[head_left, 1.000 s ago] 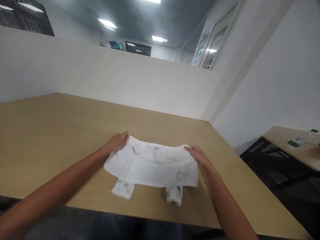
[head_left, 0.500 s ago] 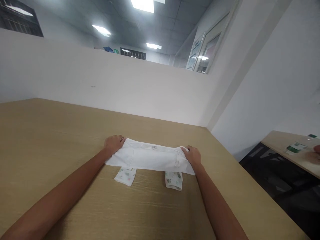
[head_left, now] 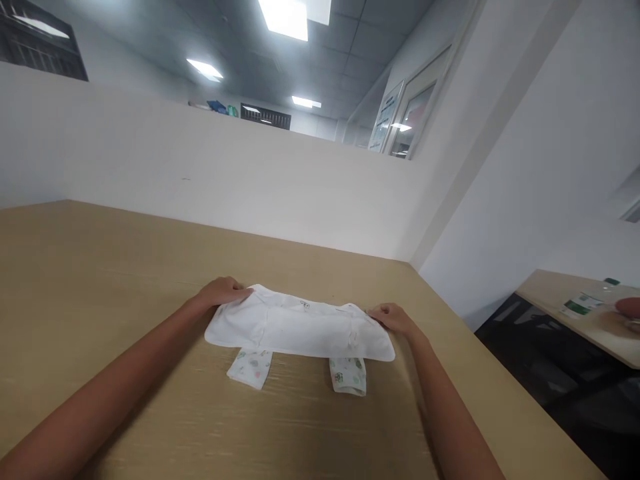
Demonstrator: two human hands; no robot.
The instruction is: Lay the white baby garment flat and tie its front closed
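A small white garment (head_left: pixel 300 329) lies folded flat on the wooden table (head_left: pixel 100 280). Two patterned cuffs stick out from under its near edge. My left hand (head_left: pixel 220 293) rests on the garment's far left corner, fingers pressed down on the cloth. At the far right corner my right hand (head_left: pixel 395 319) lies with its fingers on the fabric edge. Both forearms reach in from the bottom of the view.
A white partition wall (head_left: pixel 250 180) runs behind the table. The table's right edge drops to a dark floor. A second wooden table (head_left: pixel 575 327) at the right carries green-and-white packets (head_left: pixel 580 307), and part of another person's hand (head_left: pixel 629 308) shows there.
The garment's top half has been brought down toward me and laid flat, making a narrower fold. Both hands have lowered onto its far corners. The camera tilted up slightly.
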